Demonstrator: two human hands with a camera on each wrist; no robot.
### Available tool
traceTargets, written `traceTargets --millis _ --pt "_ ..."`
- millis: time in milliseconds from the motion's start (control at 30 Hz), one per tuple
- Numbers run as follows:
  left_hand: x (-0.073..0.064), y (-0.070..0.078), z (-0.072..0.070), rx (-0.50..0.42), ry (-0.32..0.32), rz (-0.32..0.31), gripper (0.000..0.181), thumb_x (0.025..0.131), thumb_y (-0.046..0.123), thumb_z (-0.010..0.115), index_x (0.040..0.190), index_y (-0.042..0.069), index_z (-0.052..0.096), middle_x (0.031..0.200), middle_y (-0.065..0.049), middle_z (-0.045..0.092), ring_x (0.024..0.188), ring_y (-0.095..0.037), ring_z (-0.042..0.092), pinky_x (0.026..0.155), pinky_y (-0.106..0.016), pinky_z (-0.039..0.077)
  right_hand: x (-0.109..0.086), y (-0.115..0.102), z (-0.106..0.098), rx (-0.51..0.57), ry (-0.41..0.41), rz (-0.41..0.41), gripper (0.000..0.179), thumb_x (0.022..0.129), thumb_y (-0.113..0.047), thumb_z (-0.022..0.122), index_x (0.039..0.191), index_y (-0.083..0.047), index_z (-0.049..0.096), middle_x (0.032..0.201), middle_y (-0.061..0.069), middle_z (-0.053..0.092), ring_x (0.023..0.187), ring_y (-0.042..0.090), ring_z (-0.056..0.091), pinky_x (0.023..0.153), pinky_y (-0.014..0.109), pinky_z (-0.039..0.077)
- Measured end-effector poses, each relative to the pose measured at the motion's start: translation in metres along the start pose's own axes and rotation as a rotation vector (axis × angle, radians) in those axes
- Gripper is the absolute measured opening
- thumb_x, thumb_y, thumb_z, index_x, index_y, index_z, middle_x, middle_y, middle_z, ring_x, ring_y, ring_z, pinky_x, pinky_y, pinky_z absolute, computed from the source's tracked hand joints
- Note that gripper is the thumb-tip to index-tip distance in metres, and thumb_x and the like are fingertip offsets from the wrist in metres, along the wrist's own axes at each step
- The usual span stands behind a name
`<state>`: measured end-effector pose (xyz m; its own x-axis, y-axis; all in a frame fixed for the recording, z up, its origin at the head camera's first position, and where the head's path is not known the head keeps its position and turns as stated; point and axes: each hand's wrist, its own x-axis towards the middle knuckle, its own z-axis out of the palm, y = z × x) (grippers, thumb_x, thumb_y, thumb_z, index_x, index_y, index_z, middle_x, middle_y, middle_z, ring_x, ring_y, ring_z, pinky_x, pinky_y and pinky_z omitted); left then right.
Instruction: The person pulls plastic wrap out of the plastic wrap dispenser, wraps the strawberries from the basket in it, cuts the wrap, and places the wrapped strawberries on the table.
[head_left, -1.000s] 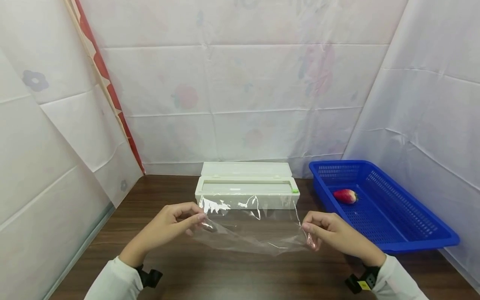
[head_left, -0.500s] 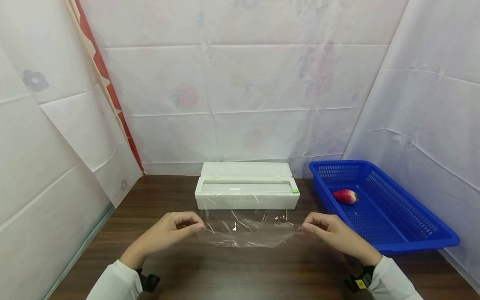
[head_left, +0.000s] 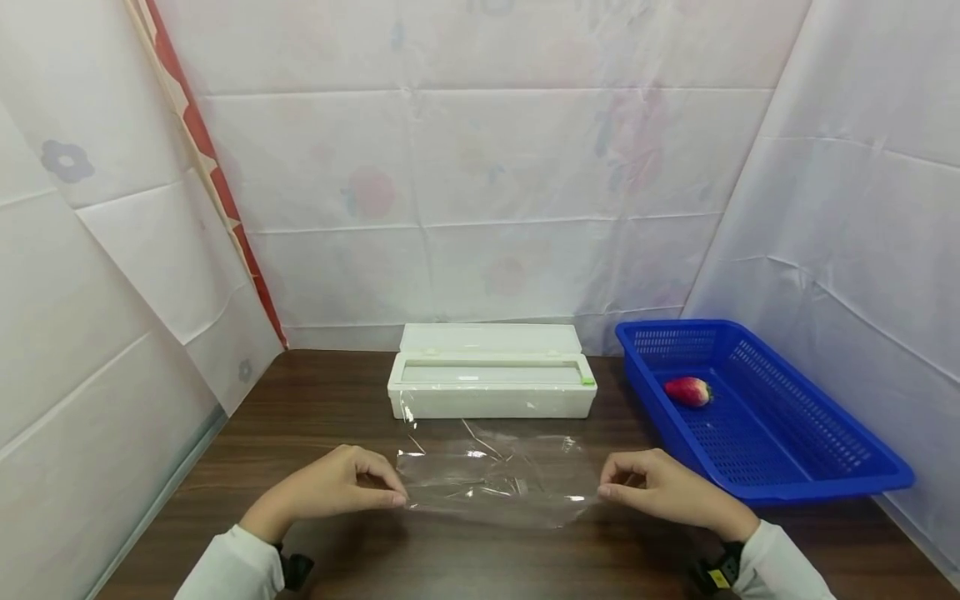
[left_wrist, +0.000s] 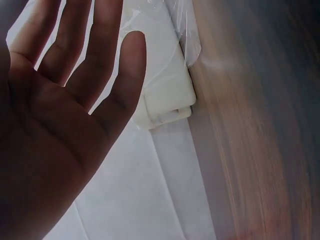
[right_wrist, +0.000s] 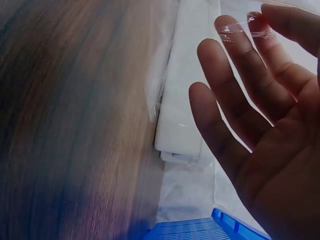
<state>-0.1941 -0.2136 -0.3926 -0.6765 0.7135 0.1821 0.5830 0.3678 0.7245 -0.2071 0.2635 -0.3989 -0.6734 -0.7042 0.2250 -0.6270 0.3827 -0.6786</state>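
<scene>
A sheet of clear plastic wrap [head_left: 495,479] stretches from the front of a white wrap dispenser box [head_left: 491,402] toward me, low over the table. My left hand [head_left: 337,487] pinches its near left corner between thumb and index finger. At the near right corner my right hand [head_left: 663,487] pinches it the same way. In the right wrist view, the film's edge [right_wrist: 235,31] shows between the thumb and fingers. The box's lid [head_left: 491,337] stands raised at the back, and a small green piece [head_left: 588,381] sits on its right end.
To the right stands a blue plastic basket [head_left: 817,485] with one red and white strawberry-like fruit [head_left: 687,391] inside. White patterned sheets [head_left: 487,167] hang at the back and on both sides. The table [head_left: 330,392] has a dark wood grain.
Both hands have come nearer to me and lower, drawing the wrap farther out from the box. The film now lies flatter than a second ago. Box, basket and fruit stay put.
</scene>
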Motion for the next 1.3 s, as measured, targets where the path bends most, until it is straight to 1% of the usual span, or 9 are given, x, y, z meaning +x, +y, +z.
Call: traceTargets --millis 133,300,433,567,733,933,1133,1233,1300 --pt "0.001 0.000 0.001 0.024 -0.013 -0.015 0.005 0.093 0.028 0.074 0.094 0.026 0.078 0.091 0.016 0.072 0.088 -0.006 0.067 0.080 -0.028 0.054 0.001 0.001 0.001 -0.003 -0.002 0.001 0.009 0.099 -0.019 0.066 0.095 -0.026 0.067 0.085 -0.008 0.068 0.077 0.006 0.061 0.064 0.026 0.052" --pt "-0.001 -0.001 0.006 0.016 -0.082 -0.074 0.003 0.090 0.025 0.077 0.090 0.028 0.078 0.089 0.016 0.072 0.089 -0.004 0.065 0.083 -0.027 0.052 0.000 0.003 0.004 -0.004 -0.044 -0.001 0.007 0.100 -0.020 0.065 0.096 -0.025 0.067 0.084 -0.013 0.064 0.074 0.002 0.057 0.060 0.025 0.050" --pt "-0.001 -0.002 0.010 0.020 -0.114 -0.145 0.003 0.086 0.024 0.081 0.084 0.024 0.078 0.084 0.017 0.071 0.079 0.000 0.060 0.072 -0.024 0.051 -0.001 0.007 0.009 -0.026 -0.125 -0.034 0.006 0.100 -0.022 0.065 0.095 -0.025 0.068 0.083 -0.016 0.063 0.072 -0.001 0.055 0.060 0.023 0.050" --pt "-0.001 -0.001 0.013 0.025 -0.125 -0.188 0.007 0.083 0.020 0.084 0.079 0.021 0.078 0.078 0.017 0.070 0.068 0.002 0.058 0.062 -0.023 0.051 -0.001 0.010 0.014 -0.015 -0.201 -0.041 0.006 0.099 -0.023 0.067 0.094 -0.024 0.069 0.084 -0.017 0.064 0.074 -0.002 0.058 0.062 0.023 0.053" --pt "-0.002 0.001 0.016 0.014 -0.128 -0.204 0.010 0.080 0.014 0.085 0.078 0.020 0.077 0.071 0.015 0.068 0.062 0.001 0.060 0.057 -0.022 0.052 -0.001 0.011 0.016 -0.025 -0.217 -0.053 0.005 0.095 -0.021 0.071 0.092 -0.023 0.071 0.086 -0.019 0.064 0.077 -0.002 0.061 0.064 0.023 0.054" --pt "-0.004 0.002 0.018 0.002 -0.141 -0.218 0.012 0.080 0.015 0.085 0.077 0.021 0.075 0.068 0.013 0.067 0.062 0.000 0.060 0.057 -0.022 0.052 -0.002 0.010 0.015 -0.021 -0.241 -0.054 0.004 0.091 -0.019 0.075 0.089 -0.018 0.072 0.085 -0.019 0.063 0.076 -0.004 0.059 0.064 0.022 0.053" --pt "-0.005 0.003 0.014 0.014 -0.137 -0.181 0.009 0.084 0.021 0.082 0.078 0.022 0.075 0.073 0.016 0.067 0.064 0.001 0.059 0.058 -0.022 0.052 -0.002 0.006 0.013 -0.029 -0.212 -0.078 0.006 0.095 -0.023 0.072 0.089 -0.024 0.071 0.084 -0.018 0.064 0.074 -0.004 0.058 0.063 0.022 0.053" --pt "-0.006 0.003 0.013 -0.001 -0.145 -0.181 0.008 0.084 0.022 0.082 0.080 0.021 0.076 0.075 0.015 0.068 0.065 0.001 0.059 0.059 -0.023 0.052 -0.002 0.006 0.010 -0.021 -0.209 -0.088 0.007 0.097 -0.025 0.070 0.090 -0.025 0.071 0.085 -0.018 0.065 0.075 -0.003 0.058 0.065 0.023 0.053" --pt "-0.006 0.003 0.012 -0.012 -0.159 -0.191 0.007 0.084 0.023 0.082 0.081 0.020 0.077 0.076 0.015 0.069 0.065 0.001 0.060 0.059 -0.023 0.052 -0.002 0.006 0.009 -0.011 -0.229 -0.095 0.009 0.098 -0.023 0.067 0.091 -0.025 0.073 0.086 -0.017 0.066 0.078 -0.002 0.059 0.068 0.023 0.053"
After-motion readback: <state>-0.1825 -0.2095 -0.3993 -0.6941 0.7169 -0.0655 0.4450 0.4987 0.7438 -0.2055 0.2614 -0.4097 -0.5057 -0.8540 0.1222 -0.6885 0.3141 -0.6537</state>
